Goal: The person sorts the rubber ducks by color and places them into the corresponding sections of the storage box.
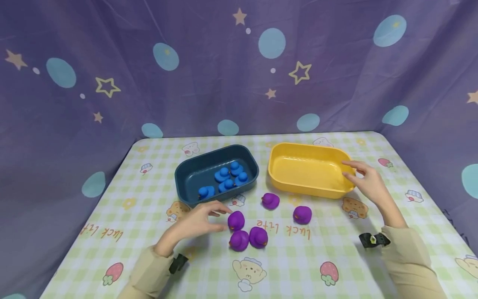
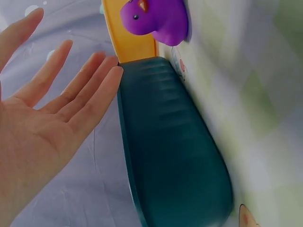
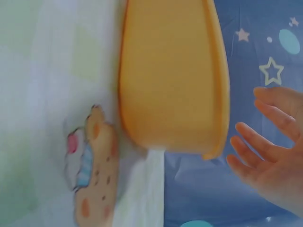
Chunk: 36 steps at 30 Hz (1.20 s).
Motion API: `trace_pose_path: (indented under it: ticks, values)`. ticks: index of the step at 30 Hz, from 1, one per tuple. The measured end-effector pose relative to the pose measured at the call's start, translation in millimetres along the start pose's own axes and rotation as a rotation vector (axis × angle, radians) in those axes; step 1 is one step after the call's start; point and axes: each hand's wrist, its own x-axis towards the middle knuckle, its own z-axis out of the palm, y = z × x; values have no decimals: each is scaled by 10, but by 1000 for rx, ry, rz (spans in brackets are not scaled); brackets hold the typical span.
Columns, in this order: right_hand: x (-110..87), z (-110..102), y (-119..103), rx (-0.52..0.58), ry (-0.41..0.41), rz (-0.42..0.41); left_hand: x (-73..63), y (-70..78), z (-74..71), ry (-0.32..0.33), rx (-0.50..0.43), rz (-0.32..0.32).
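My left hand (image 1: 198, 220) hovers beside a purple toy duck (image 1: 236, 220), fingers spread and nothing held. Just in front of that duck sit two more purple ducks (image 1: 239, 241), and two others (image 1: 270, 201) lie nearer the yellow bin (image 1: 311, 192). At the bin's right end is my right hand (image 1: 367, 182), its fingertips over the rim. The right wrist view shows this hand (image 3: 274, 151) with loosely bent fingers and an empty palm. In the left wrist view, the left palm (image 2: 42, 127) faces the camera above the dark teal bin (image 2: 175, 142).
Several blue ducks (image 1: 228, 185) lie inside the dark teal bin (image 1: 199, 160) at the back left. The yellow bin has nothing in it. A checkered cloth with cartoon prints (image 1: 291, 265) covers the table, and a purple curtain (image 1: 209, 83) hangs behind.
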Motion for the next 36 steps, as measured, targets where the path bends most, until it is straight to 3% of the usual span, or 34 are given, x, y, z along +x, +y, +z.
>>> trace_pose_path:
  ticks: [12,21,30,36]
  values:
    - [-23,-21,168,-18,59,103,16,-12,111,-72,-52,-5]
    - [-38,-23,234,-22,46,150,18,-43,189,-103,-106,-13]
    - [-46,-1,280,-20,22,210,4,18,226,-132,-108,-30]
    - [-28,37,397,-7,31,238,1,-58,277,-146,-82,-31]
